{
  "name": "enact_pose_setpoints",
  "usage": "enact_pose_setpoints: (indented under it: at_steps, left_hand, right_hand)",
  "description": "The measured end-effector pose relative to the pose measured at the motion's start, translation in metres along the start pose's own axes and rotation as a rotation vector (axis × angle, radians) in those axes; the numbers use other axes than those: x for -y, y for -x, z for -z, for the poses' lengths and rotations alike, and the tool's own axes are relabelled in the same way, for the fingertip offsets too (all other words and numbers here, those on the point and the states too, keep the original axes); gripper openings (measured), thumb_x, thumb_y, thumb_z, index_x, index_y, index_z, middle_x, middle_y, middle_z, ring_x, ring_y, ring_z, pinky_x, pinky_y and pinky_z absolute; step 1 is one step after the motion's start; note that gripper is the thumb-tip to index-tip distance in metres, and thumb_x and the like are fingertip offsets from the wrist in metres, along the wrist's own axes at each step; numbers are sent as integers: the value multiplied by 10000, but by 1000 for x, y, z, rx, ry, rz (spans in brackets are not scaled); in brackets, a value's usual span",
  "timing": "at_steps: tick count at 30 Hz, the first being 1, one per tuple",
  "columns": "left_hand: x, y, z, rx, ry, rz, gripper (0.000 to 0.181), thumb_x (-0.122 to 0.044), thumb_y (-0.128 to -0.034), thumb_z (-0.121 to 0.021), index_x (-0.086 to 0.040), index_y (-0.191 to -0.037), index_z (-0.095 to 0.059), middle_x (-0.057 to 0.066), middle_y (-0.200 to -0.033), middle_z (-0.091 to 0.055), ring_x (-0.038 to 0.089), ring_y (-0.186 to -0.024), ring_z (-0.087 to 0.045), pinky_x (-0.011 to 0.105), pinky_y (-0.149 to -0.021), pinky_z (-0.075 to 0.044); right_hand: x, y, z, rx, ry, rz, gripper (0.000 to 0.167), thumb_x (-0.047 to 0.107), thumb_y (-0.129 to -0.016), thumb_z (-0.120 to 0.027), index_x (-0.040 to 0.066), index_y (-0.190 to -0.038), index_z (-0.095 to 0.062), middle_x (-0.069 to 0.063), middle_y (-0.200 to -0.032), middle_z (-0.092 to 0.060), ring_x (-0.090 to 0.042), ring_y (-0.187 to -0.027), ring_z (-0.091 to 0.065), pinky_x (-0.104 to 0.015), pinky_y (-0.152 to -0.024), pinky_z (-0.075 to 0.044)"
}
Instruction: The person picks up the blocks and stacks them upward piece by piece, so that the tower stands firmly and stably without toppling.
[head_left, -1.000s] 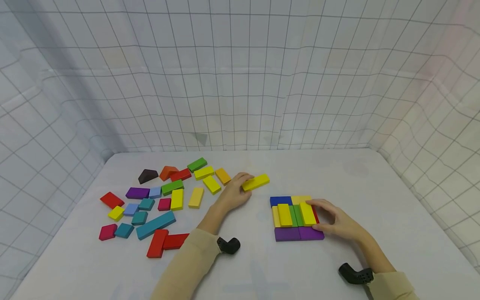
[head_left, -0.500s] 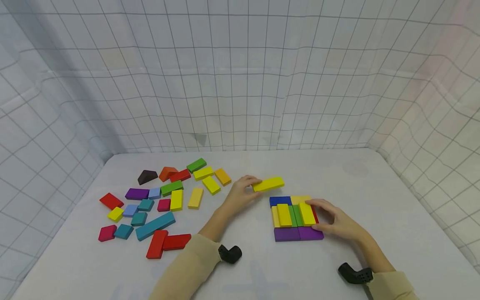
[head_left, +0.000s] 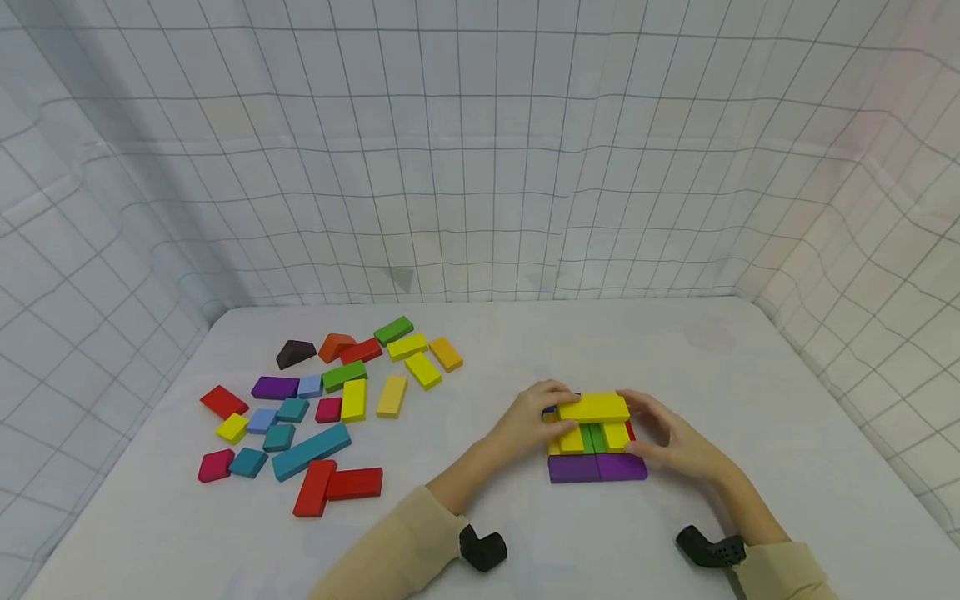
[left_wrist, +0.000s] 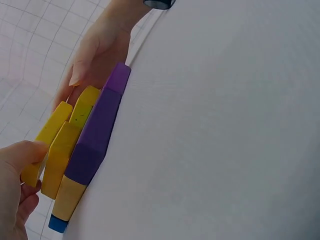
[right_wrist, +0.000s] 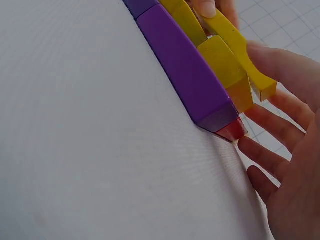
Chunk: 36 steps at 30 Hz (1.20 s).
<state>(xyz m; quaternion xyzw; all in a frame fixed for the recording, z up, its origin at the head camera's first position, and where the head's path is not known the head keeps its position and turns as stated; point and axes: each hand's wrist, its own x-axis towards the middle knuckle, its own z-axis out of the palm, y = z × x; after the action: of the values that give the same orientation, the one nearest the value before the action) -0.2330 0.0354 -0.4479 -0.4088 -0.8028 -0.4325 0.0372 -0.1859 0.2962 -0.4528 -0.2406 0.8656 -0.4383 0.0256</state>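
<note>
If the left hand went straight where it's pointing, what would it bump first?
Probably the right hand, at the far end of the top yellow block the left hand pinches. I can't tell whether block and right hand touch.

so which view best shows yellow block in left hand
Head view: that yellow block shows most of its broad top, one end in the left hand. The left wrist view shows a narrow strip, partly behind the left thumb; the right wrist view shows it slanted, overlapped by the right thumb.
</note>
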Motion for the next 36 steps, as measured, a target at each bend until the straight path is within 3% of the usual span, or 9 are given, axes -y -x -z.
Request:
enact_pose_setpoints:
  at_steps: [8, 13, 19, 22, 29, 36]
  left_hand:
    - [-3, 2, -2, 21, -45, 29, 336, -159, -840, -665, -38, -1150, -620, 83, -1136, -574, 193, -1056, -523, 220, -910, -435]
    - [0, 5, -4, 21, -22, 29, 358, -198, -842, -666, -62, -1168, -607, 59, -1141, -573, 158, -1062, -525, 214, -925, -421]
    - [1, 9, -2, -2, -18, 19, 354, -160, -828, -679, -49, -1156, -605, 79, -1119, -601, 166, -1030, -554, 216, -896, -439]
    - [3, 10, -1, -2, -24, 19, 350, -146, -833, -672, -42, -1159, -603, 85, -1120, -607, 170, -1029, -561, 221, -904, -437]
    - [4, 12, 1, 5, -18, 43, 343, -163, -842, -664, -54, -1162, -609, 73, -1117, -618, 158, -1037, -561, 230, -919, -430]
    - [4, 13, 1, 0, -8, 26, 341, -164, -840, -665, -55, -1159, -612, 71, -1101, -622, 150, -1016, -566, 222, -901, -439]
  right_hand:
    - [-1, 0, 0, -23, 40, -26, 520, 160, -892, -582, 145, -1376, -392, -60, -1372, -427, -125, -1153, -439, -464, -969, -363]
    - [0, -1, 1, -34, 47, -14, 478, 145, -909, -561, 104, -1361, -410, -106, -1362, -437, -250, -1170, -451, -498, -956, -373]
    - [2, -4, 2, -52, 77, 11, 436, 138, -909, -564, 84, -1327, -450, -113, -1320, -484, -296, -1164, -458, -539, -930, -380]
    - [4, -7, 3, -54, 92, 16, 408, 137, -908, -565, 73, -1301, -475, -115, -1293, -509, -294, -1141, -474, -528, -916, -396]
    - [8, -9, 4, -59, 99, 9, 399, 126, -886, -597, 90, -1273, -507, -85, -1276, -531, -248, -1115, -497, -358, -925, -435]
    - [7, -8, 3, -69, 96, 33, 393, 117, -882, -600, 89, -1265, -516, -83, -1265, -540, -197, -1102, -500, -269, -918, -433]
